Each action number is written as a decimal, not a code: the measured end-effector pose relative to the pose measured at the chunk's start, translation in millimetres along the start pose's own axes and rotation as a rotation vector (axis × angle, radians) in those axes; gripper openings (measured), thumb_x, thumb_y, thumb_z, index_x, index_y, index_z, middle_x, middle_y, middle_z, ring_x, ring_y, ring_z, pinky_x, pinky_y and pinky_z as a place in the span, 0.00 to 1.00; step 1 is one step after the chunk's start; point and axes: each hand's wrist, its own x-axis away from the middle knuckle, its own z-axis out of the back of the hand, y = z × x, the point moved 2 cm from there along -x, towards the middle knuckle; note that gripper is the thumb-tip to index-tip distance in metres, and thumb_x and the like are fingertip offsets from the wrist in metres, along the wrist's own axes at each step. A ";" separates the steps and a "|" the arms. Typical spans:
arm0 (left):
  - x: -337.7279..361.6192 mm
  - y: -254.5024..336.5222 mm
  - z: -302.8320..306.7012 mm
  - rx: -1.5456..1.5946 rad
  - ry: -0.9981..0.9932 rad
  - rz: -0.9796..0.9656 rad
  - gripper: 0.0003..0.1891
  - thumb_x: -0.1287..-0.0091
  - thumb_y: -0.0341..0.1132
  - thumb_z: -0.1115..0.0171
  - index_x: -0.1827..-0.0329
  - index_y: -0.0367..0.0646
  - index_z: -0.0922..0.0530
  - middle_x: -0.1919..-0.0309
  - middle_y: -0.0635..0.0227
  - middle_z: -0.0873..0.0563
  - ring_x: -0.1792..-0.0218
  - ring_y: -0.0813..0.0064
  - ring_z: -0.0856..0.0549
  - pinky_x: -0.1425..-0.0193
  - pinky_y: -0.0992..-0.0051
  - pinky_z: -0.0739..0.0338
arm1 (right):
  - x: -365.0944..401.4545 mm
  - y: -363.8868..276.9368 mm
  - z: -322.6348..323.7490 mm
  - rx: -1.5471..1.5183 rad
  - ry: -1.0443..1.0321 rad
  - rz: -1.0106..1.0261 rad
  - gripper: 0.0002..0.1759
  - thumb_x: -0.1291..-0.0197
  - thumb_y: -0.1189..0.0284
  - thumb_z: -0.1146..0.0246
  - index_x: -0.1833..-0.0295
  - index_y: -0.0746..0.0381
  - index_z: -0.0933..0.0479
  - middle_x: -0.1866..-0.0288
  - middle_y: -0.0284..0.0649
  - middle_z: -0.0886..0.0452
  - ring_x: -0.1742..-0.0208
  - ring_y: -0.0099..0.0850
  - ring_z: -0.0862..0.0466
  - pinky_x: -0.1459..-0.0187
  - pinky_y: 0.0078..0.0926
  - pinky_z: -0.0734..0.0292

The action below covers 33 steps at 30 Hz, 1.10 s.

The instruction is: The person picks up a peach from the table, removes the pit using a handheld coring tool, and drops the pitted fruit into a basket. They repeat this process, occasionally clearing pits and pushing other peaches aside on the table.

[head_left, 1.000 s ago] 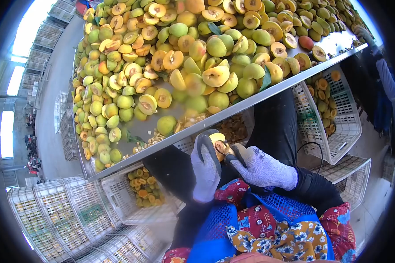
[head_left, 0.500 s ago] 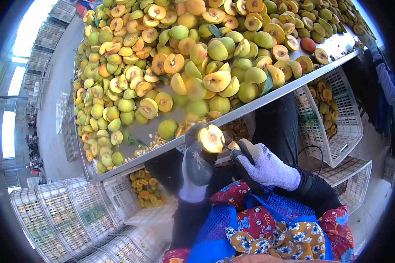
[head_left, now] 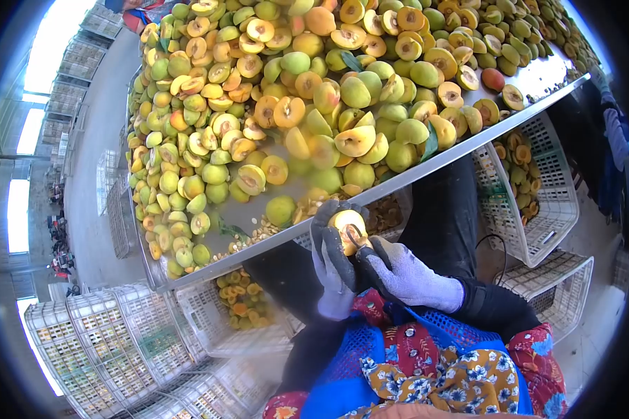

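In my gloved left hand [head_left: 330, 260], fingers curled round it, sits a halved apricot [head_left: 343, 222] with its cut face turned toward me. My right hand [head_left: 414, 275], in a matching glove with dark fingertips, grips a small curved pitting hook [head_left: 354, 236]. The hook's bent end lies against the middle of the cut face. The hook's handle is mostly hidden by my fingers. Both hands are close together in front of my body, just below the edge of the metal table [head_left: 440, 154].
Many whole and halved apricots [head_left: 356, 92] are heaped on the table, with loose pits [head_left: 255, 234] near its edge. White crates of fruit [head_left: 521, 183] stand underneath, and stacked crates [head_left: 108, 332] are at lower left. Another person's sleeve [head_left: 615, 136] shows at far right.
My left hand has turned and drawn nearer my body with the apricot half. The hook has moved onto the cut face. The view has shifted slightly.
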 end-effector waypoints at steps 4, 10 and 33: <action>-0.1 2.4 -4.6 -0.068 -0.017 -0.104 0.28 0.22 0.45 0.53 0.27 0.35 0.39 0.37 0.51 0.25 0.36 0.55 0.22 0.28 0.58 0.31 | -4.4 -22.0 16.2 -0.545 -0.265 -0.335 0.25 0.40 0.75 0.39 0.38 0.72 0.32 0.53 0.57 0.26 0.62 0.50 0.21 0.64 0.41 0.24; -16.0 -1.6 13.7 0.339 -0.094 0.388 0.23 0.20 0.45 0.57 0.32 0.37 0.32 0.40 0.54 0.21 0.40 0.58 0.19 0.32 0.61 0.26 | -6.4 -2.8 16.3 0.323 -0.088 0.370 0.28 0.39 0.77 0.42 0.34 0.76 0.35 0.55 0.56 0.26 0.65 0.44 0.19 0.72 0.36 0.25; -20.3 11.5 2.8 0.172 -0.033 0.307 0.25 0.22 0.56 0.55 0.45 0.41 0.29 0.58 0.53 0.15 0.59 0.61 0.13 0.52 0.63 0.15 | -23.2 -21.2 11.8 -1.944 -0.714 -0.855 0.21 0.24 0.53 0.48 0.56 0.62 0.29 0.82 0.27 0.38 0.89 0.14 0.42 0.90 0.11 0.46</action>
